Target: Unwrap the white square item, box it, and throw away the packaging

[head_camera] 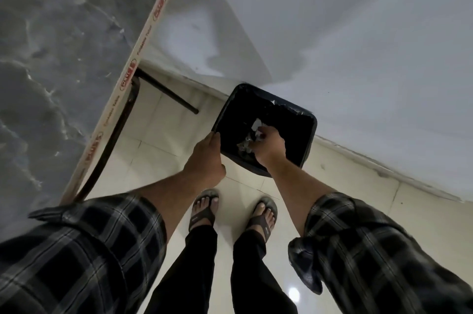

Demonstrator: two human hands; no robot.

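**Wrapper goes in the bin**

We look down and see a big white wall (pixel 358 32) on the right and far side. On the left is a grey marble table top (pixel 51 57) with a pale edge strip that has red marks on it. A dark metal table leg (pixel 112 139) shows under that edge. The floor (pixel 158 139) is made of pale shiny tiles.

We see two arms in dark checked sleeves (pixel 76 257). Below them are black trousers (pixel 189 262) and two feet in sandals (pixel 204 208).

A black bin (pixel 297 134) stands on the floor, close to the wall. It has a dark bag inside.

The left hand (pixel 204 160) rests on the near left rim of the bin, with the fingers curled over the edge, holding it.

The right hand (pixel 268 147) reaches down into the bin. Its fingers are closed around the crumpled packaging (pixel 256 125), which looks white and silvery. The packaging is inside the mouth of the bin, just past the fingertips.

We cannot see the white square item or its box from here.
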